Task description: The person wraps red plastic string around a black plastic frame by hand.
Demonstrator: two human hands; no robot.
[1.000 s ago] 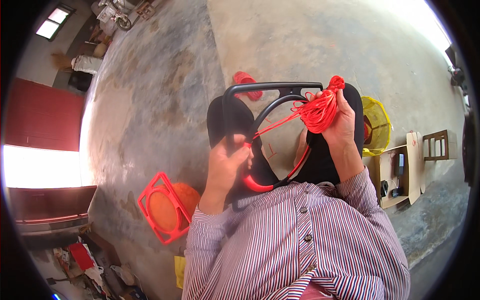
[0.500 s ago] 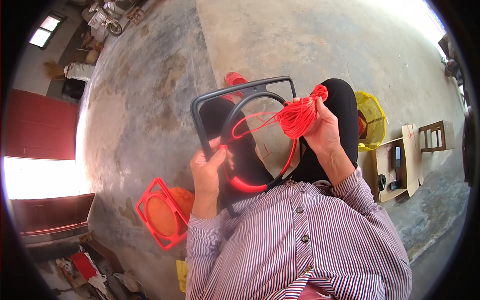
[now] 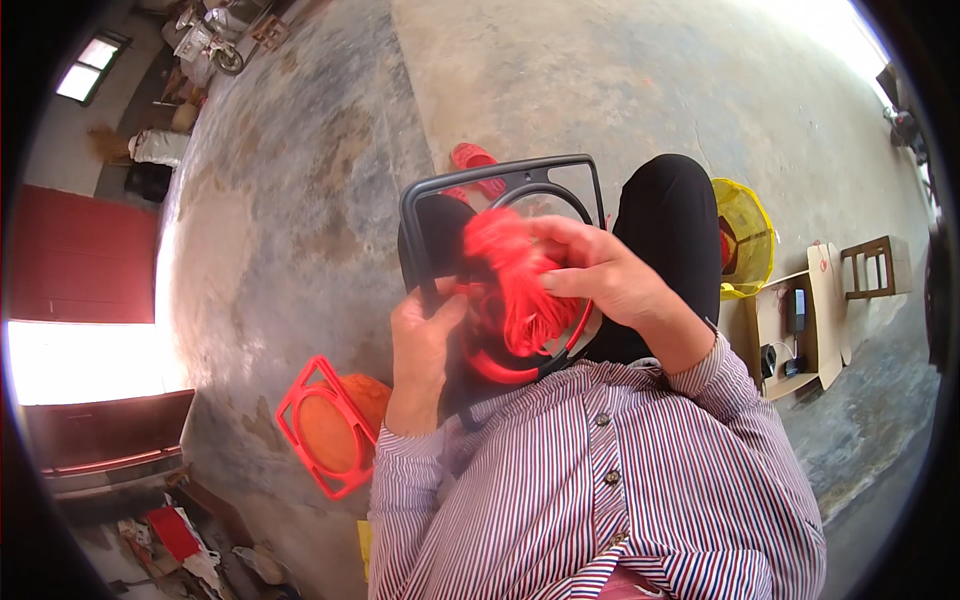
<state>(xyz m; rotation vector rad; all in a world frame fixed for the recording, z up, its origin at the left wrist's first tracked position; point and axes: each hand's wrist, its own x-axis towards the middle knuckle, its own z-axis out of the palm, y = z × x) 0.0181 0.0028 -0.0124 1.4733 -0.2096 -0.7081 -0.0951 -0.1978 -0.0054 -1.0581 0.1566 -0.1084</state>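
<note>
A dark grey plastic frame [image 3: 480,177], roughly rectangular with a round ring inside it, rests over my lap. Red cord [image 3: 500,372] is wound along the lower part of the ring. My left hand [image 3: 420,345] grips the frame's left side, thumb and fingers closed around the ring there. In my right hand [image 3: 610,280] is a bundle of red cord [image 3: 530,305], pinched near its right side and hanging over the ring's opening. Motion blurs the bundle, and it hides part of the ring and the left fingertips.
A red plastic frame with an orange round middle [image 3: 335,430] is on the floor at my left. To my right stand a yellow basket [image 3: 755,240], an open cardboard box [image 3: 825,320] with small devices, and a wooden stool [image 3: 875,268]. Red shoes [image 3: 470,157] are beyond the frame.
My right hand has swung left with the cord bundle, from beside the ring to over its opening. My left hand and the grey frame have shifted slightly right.
</note>
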